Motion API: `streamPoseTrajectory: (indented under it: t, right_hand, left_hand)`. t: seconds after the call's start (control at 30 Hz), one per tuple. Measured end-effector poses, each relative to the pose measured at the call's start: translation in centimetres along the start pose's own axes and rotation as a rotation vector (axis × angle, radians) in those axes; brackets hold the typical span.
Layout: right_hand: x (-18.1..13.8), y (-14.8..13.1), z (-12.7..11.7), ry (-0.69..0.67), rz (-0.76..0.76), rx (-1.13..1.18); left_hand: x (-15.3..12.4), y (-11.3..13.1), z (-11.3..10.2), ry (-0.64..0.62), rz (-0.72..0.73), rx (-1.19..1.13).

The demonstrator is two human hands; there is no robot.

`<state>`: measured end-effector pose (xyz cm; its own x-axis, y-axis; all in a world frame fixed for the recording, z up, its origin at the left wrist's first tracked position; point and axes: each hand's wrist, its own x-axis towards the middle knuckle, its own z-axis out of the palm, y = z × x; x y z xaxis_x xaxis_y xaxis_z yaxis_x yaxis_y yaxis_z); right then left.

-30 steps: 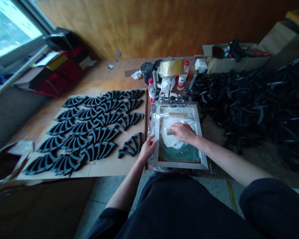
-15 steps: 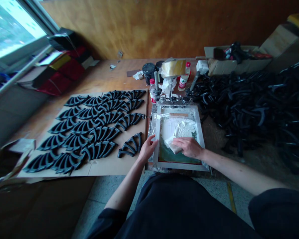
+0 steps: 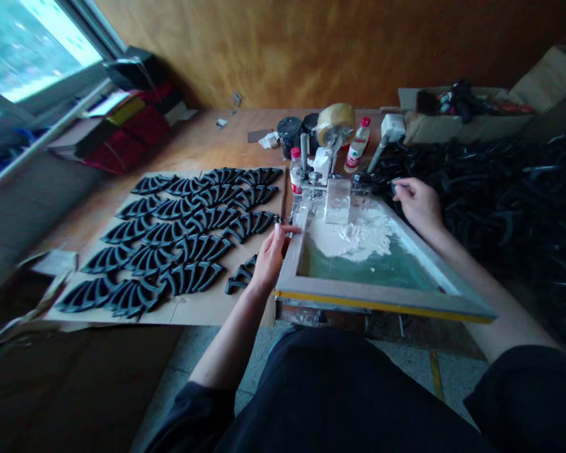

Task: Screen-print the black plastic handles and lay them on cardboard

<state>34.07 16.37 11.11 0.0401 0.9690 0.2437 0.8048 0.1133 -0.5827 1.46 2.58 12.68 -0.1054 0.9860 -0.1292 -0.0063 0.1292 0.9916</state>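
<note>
The left hand (image 3: 270, 257) gripped the left rail of the wooden-framed printing screen with green mesh (image 3: 380, 301), the fingers closed around the rail's edge. The screen was tilted, with its near edge raised above the workbench (image 3: 202, 141) and its far edge down at the metal hinge clamps (image 3: 332, 179). A mass of thick white ink (image 3: 356, 234) lay on the far half of the mesh, and a pale rectangular squeegee block (image 3: 337, 201) stood at the far end of the frame, touching the ink.

The right hand (image 3: 417, 202) was at the far right corner of the screen, with the fingers curled on a small dark piece; I could not tell how firmly it held it. Beside that hand was the big heap of black curved plastic parts (image 3: 500, 189). To the left of the screen, rows of black fan-shaped plastic parts (image 3: 188, 233) lay on a flat brown cardboard sheet (image 3: 202, 308).
</note>
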Motion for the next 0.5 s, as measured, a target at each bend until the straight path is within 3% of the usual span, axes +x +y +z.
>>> streamPoseTrajectory:
  t: [0.07,0.13,0.23,0.3,0.37,0.5]
  right_hand:
    - [-1.4,2.4,0.1,-0.017,0.075,-0.005]
    - [-4.3,3.2,2.1,-0.112,0.053,-0.001]
    - [-9.5,2.1,6.8,-0.308,-0.154,-0.027]
    - [-11.8,0.9,9.2,-0.407,-0.306,-0.126]
    - [-12.8,-0.2,10.1,-0.47,-0.329,-0.243]
    - [-13.0,-3.6,9.4,-0.464,-0.291,-0.277]
  left_hand:
    - [1.4,1.9,0.9,0.041,0.138,-0.056]
    - [3.1,3.4,1.7,0.053,0.226,-0.089]
    - [4.6,4.4,2.9,0.055,0.257,-0.139]
    - [4.2,3.8,3.5,0.106,0.25,-0.196]
    - [2.5,2.1,4.0,0.106,0.148,-0.206]
    - [-3.1,-3.0,5.0,-0.218,-0.346,-0.151]
